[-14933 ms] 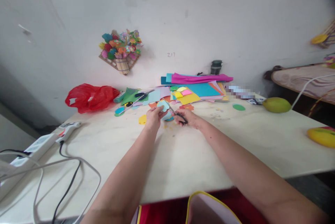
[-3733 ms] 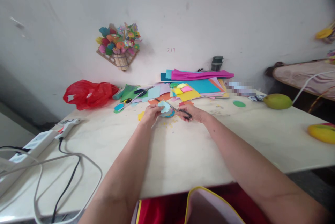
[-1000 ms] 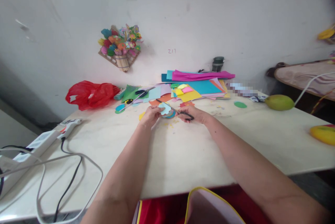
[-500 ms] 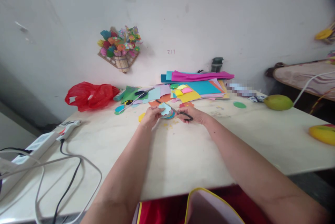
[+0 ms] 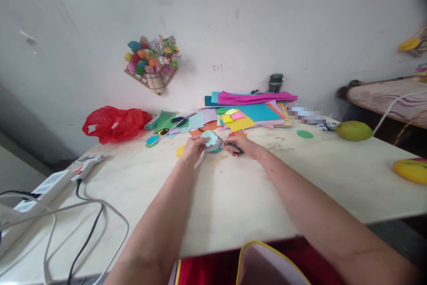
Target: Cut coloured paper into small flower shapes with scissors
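Mid-frame, the left hand [image 5: 193, 148] pinched the paper [image 5: 210, 138] by its left edge between its fingers while the right hand [image 5: 245, 147] gripped scissors [image 5: 238, 148].

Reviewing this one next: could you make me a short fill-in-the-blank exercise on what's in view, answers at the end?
1. The right hand holds scissors.
The scalloped paper in the left hand is light ____.
2. The plastic bag on the table is ____.
3. On the wall, the flower arrangement is to the ____ of the written number.

Missing words: blue; red; left.
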The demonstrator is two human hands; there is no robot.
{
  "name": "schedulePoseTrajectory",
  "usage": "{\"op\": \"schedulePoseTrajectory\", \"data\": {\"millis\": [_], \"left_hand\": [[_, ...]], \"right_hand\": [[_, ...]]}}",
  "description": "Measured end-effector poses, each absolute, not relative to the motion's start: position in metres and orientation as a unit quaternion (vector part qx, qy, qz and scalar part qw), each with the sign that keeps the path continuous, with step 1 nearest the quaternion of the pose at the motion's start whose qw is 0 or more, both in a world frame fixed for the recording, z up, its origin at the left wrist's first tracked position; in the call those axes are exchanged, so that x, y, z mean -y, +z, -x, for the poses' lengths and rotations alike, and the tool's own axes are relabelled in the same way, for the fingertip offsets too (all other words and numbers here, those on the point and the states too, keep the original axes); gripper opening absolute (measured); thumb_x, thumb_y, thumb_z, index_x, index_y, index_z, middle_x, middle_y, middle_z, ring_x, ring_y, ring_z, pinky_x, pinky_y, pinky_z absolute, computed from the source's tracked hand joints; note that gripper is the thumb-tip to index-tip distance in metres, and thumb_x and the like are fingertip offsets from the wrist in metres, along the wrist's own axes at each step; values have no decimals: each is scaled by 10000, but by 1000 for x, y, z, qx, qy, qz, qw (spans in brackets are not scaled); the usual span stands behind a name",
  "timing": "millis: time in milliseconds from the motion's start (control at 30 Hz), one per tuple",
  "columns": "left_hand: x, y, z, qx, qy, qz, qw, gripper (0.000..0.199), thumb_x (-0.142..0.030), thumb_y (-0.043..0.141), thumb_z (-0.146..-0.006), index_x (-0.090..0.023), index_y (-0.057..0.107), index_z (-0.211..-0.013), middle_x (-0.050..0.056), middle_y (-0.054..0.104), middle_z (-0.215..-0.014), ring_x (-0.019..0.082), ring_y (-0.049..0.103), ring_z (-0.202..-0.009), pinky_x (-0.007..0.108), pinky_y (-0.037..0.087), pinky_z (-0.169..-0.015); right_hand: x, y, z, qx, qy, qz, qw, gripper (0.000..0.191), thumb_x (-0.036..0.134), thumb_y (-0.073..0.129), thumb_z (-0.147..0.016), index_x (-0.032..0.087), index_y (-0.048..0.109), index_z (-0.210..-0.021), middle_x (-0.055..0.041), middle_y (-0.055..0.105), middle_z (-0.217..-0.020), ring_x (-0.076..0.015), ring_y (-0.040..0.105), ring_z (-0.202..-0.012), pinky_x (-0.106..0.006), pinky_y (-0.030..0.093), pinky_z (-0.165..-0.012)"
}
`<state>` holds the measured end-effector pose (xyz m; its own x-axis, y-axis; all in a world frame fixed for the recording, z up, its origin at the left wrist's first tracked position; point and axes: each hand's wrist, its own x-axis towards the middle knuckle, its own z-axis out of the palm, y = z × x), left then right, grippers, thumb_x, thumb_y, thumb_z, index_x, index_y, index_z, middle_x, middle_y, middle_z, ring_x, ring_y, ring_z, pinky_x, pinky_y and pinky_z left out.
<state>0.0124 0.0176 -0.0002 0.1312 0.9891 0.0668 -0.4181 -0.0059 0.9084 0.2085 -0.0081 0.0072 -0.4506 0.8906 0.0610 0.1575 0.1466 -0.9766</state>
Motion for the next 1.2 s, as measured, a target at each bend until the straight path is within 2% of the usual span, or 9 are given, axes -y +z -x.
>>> {"op": "schedulePoseTrajectory", "data": {"millis": [233,933,1200], "left_hand": [[-19,-2,-12,-322,573,-415,629,226,-152,796,-455,-122,603,-569,23,637,-599,146,613,-589,301,525,-648],[-16,2,-18,-331,598,-392,615,207,-131,767,-476,-124,588,-580,4,612,-566,125,595,-555,295,533,-648],[-16,2,-21,-326,602,-395,613,210,-150,767,-480,-125,576,-565,17,629,-590,134,614,-580,273,532,-626]], "right_hand": [[3,2,-207,650,554,376,359,216,321,639,-675,129,576,-751,44,509,-449,-62,431,-356,-171,324,-336],[-1,-6,-206,660,551,354,369,306,408,665,-681,134,584,-792,51,499,-485,-64,428,-393,-190,330,-375],[3,-4,-204,659,549,356,371,305,442,620,-729,149,544,-768,42,520,-523,-57,436,-381,-185,257,-348]]}}
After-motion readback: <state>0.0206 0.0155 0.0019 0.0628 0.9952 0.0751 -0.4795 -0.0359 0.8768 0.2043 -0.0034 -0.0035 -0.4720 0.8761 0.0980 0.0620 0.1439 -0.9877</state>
